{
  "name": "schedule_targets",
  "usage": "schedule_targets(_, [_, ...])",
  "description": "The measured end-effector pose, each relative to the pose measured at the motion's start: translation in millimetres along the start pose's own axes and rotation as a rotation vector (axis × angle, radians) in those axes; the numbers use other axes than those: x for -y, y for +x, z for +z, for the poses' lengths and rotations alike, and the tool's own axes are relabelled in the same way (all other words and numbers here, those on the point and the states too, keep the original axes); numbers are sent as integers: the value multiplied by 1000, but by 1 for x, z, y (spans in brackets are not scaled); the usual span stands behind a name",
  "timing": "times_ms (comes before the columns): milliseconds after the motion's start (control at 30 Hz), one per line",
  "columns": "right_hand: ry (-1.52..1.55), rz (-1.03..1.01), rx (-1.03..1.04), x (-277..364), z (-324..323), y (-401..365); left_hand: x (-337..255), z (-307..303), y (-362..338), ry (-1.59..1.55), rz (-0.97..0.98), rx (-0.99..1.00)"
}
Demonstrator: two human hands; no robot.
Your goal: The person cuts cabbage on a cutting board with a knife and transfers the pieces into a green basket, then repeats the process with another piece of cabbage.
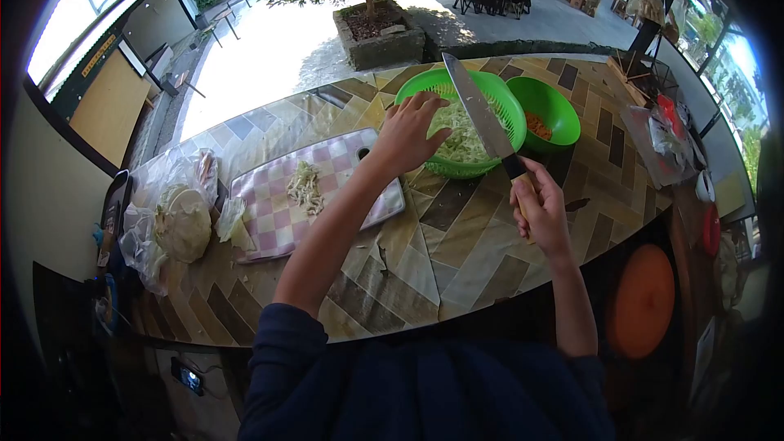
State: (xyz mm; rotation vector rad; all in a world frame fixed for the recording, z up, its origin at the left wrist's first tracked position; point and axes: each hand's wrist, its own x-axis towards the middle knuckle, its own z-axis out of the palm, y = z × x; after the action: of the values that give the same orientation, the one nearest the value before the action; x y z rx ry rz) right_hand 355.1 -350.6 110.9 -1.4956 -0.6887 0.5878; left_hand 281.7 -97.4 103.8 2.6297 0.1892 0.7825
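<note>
My right hand point(539, 206) grips the wooden handle of a large kitchen knife point(478, 106), its blade slanting up and left across a green colander point(513, 102). Shredded cabbage point(461, 135) fills the colander. Fingers apart, my left hand point(412, 131) is over the colander's left side, close to the cabbage. Left of my forearm lies a pink and white checked cutting board point(265, 184) with a small pile of cabbage shreds point(305, 188). A cut cabbage point(181, 224) sits on a plastic bag beyond the board's left edge, with a loose cabbage leaf point(234, 224) beside it.
A green bowl point(563, 110) with orange shreds point(536, 125) stands right of the colander. Plastic bags point(670, 135) and a red item lie at the table's right end. An orange round stool point(643, 300) is below the right edge. Beyond the table stands a tree planter point(380, 37).
</note>
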Motion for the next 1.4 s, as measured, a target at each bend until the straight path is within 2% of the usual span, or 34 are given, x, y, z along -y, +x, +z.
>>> schedule_targets(67, [14,2,41,3,13,0,1,-13,-20,-133,42,-30])
schedule_targets(167, [23,8,128,0,41,0,11,-34,-62,-161,-9,-73])
schedule_targets(200, [3,43,172,1,50,-2,18,-42,-78,-222,-83,-110])
schedule_targets(400, [-392,-160,362,-37,112,1,101,-72,-177,62,-420,-311])
schedule_targets(500, [-502,-239,470,-44,135,6,122,-90,-211,63,-540,-307])
schedule_targets(567, [-547,-343,544,-48,144,12,135,-98,-225,48,-554,-334])
schedule_targets(733, [-739,-461,656,-50,158,14,137,-123,-241,-31,-522,-335])
schedule_targets(867, [-891,-499,643,-55,157,23,136,-134,-241,-76,-472,-314])
schedule_targets(1000, [-1000,-489,509,-56,164,35,137,-135,-241,-106,-438,-297])
schedule_targets(1133, [-960,-492,484,-49,171,37,142,-133,-234,-133,-357,-285])
schedule_targets(1300, [-921,-428,376,-34,175,42,144,-123,-218,-152,-391,-315])
schedule_targets(1400, [-1000,-411,313,-40,177,59,143,-114,-209,-179,-402,-332])
